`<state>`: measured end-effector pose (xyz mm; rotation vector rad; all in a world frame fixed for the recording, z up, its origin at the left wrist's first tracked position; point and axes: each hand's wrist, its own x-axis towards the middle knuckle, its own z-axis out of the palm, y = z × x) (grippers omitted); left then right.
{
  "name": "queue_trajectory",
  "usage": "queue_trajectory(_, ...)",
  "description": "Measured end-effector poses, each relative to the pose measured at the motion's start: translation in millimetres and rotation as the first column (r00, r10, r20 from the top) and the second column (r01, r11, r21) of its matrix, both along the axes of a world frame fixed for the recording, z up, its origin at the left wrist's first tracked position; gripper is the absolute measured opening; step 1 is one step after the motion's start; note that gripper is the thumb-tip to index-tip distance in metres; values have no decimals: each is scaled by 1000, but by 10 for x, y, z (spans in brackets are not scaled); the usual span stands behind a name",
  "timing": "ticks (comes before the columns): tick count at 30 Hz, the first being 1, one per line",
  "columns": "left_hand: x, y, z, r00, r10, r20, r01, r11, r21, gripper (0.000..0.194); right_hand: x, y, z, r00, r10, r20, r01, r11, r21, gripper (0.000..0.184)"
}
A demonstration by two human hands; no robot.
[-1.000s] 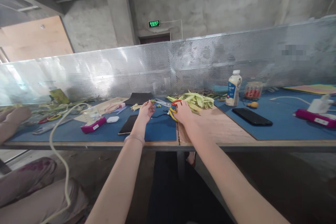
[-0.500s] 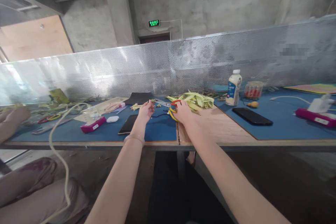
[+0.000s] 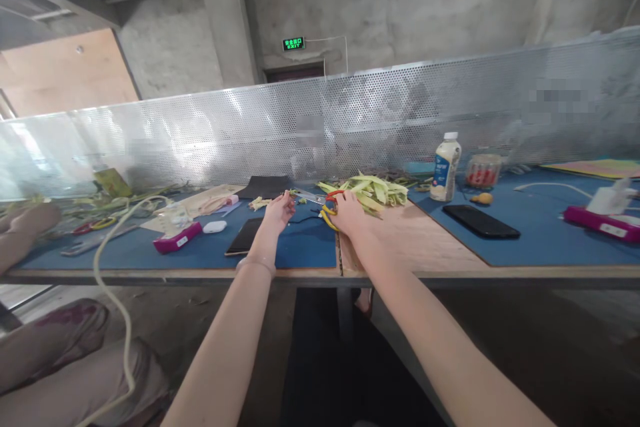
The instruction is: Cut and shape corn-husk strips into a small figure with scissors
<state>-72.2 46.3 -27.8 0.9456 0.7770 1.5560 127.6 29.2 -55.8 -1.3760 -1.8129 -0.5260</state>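
Observation:
My right hand (image 3: 349, 211) is closed around the red and yellow handles of a pair of scissors (image 3: 311, 197). Their blades point left toward my left hand (image 3: 281, 209), whose fingertips are pinched together. A small green plant piece (image 3: 293, 193) shows at those fingertips, near the blade tips; its full shape is hidden. Small green bits lie on the blue mat (image 3: 307, 250) under the blades. Just behind my right hand rests a heap of pale green leaf strips (image 3: 383, 192).
A black phone (image 3: 480, 221), a bottle (image 3: 445, 168) and a jar (image 3: 483, 171) stand to the right. On the left are a black notebook (image 3: 243, 237), a magenta power strip (image 3: 177, 238), a cable (image 3: 114, 293) and another person's hand (image 3: 35, 219). A perforated metal screen (image 3: 225, 140) runs behind.
Almost nothing differs. Both hands and the scissors stay in nearly the same place.

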Motion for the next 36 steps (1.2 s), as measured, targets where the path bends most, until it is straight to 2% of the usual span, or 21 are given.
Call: queue_trajectory(36,-3,3,-3,1000,13,-11,-13,1000,-18,29,3,27,-16,1000,5,0,-5,1000,14,21)
